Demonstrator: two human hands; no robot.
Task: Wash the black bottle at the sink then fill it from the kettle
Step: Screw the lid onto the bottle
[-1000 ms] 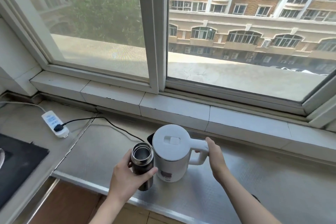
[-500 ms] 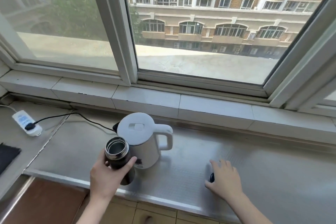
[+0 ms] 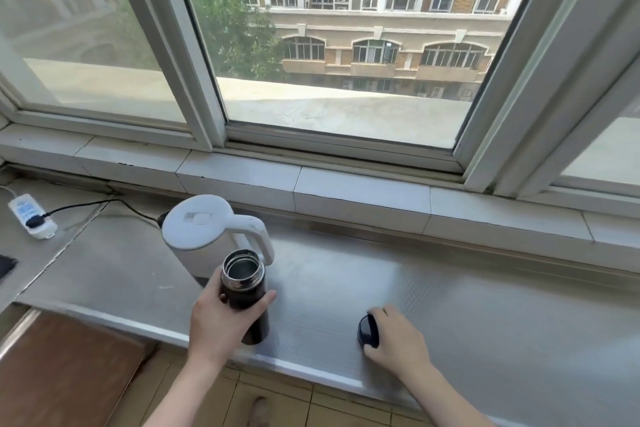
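Black bottle (image 3: 244,291): stood upright and uncapped at lower centre of the frame, mouth open, just in front of the kettle and near the front edge of the counter.
Left hand (image 3: 221,321): was wrapped around the bottle's body, thumb on the near side, fingers curled round the far side.
Right hand (image 3: 398,340): lay at lower right of centre, fingers closed over a dark bottle cap (image 3: 367,331) on the counter; whether the cap was lifted could not be told.
Kettle (image 3: 204,236): white, lid shut, handle toward the right, at centre left behind the bottle; neither hand was on it.
Counter (image 3: 467,305): grey metal surface running under the window sill (image 3: 360,191).
Power strip (image 3: 31,217): white, at far left, with a black plug and cord running toward the kettle.
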